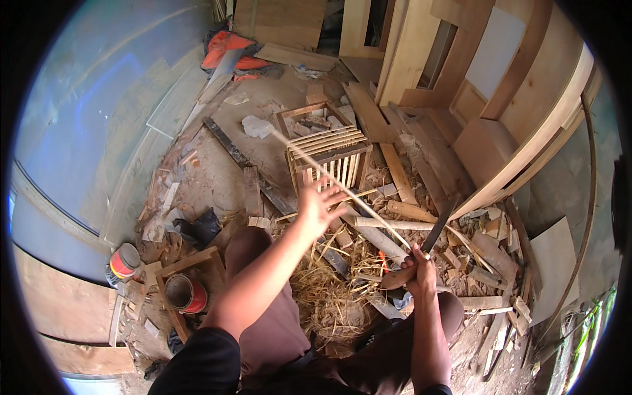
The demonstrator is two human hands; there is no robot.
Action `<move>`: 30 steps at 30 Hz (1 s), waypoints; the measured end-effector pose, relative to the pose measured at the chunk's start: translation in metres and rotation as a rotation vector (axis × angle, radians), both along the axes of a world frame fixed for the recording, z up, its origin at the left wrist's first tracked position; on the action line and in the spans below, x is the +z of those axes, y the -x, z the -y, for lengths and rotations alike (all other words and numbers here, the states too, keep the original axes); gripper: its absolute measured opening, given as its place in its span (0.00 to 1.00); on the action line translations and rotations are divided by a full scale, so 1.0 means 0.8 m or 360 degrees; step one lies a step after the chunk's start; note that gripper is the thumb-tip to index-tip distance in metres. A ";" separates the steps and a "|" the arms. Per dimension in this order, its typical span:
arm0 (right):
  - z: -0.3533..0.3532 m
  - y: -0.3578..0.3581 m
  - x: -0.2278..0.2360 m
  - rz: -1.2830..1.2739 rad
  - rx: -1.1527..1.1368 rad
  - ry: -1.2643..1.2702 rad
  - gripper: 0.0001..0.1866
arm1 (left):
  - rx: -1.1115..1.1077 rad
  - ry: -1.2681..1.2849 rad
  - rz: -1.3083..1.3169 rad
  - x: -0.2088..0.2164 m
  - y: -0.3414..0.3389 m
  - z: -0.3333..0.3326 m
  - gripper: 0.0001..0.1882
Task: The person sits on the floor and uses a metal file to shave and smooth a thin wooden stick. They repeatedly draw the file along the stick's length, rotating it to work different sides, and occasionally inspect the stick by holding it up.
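My right hand is closed around the wooden handle of a large knife, its dark blade pointing up and away to the right. One end of a long, thin, pale strip, wood or bamboo, is also pinched at that hand. From there the strip slants up and left to the far side. My left hand is open beside the strip, fingers spread and slightly blurred; whether it touches the strip I cannot tell. Beyond it stands a slatted wooden frame. Pale shavings lie between my knees.
Paint cans stand at the left, one inside a wooden frame. Offcuts litter the ground at right. Wooden door-like panels lean at far right, near a blue-grey wall sheet opposite. A dark plank lies ahead.
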State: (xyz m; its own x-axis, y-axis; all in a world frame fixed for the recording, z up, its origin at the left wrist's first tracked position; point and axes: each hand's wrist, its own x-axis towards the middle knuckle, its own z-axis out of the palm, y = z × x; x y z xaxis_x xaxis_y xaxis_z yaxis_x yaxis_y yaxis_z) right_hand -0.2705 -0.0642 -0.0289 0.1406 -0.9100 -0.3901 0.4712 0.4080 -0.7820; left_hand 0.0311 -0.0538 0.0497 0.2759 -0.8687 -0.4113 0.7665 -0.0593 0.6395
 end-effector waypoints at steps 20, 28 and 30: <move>-0.019 -0.052 0.016 0.0015 0.0127 0.0119 0.08 | -0.0268 0.0780 0.0554 -0.015 0.059 0.021 0.21; -0.018 -0.053 0.019 -0.0085 0.0135 0.0188 0.11 | 0.0115 0.0759 0.0568 -0.006 0.053 0.020 0.24; -0.020 -0.056 0.019 -0.0141 0.0116 0.0187 0.11 | 0.0254 0.0663 0.0742 -0.013 0.040 0.027 0.24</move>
State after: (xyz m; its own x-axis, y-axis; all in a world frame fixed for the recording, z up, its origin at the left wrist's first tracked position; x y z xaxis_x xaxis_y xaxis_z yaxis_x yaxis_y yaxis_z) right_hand -0.2259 -0.0483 -0.0138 0.1776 -0.9386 -0.2957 0.3708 0.3421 -0.8634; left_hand -0.0012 -0.0754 0.0392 0.4830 -0.8633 0.1461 0.3816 0.3577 0.8523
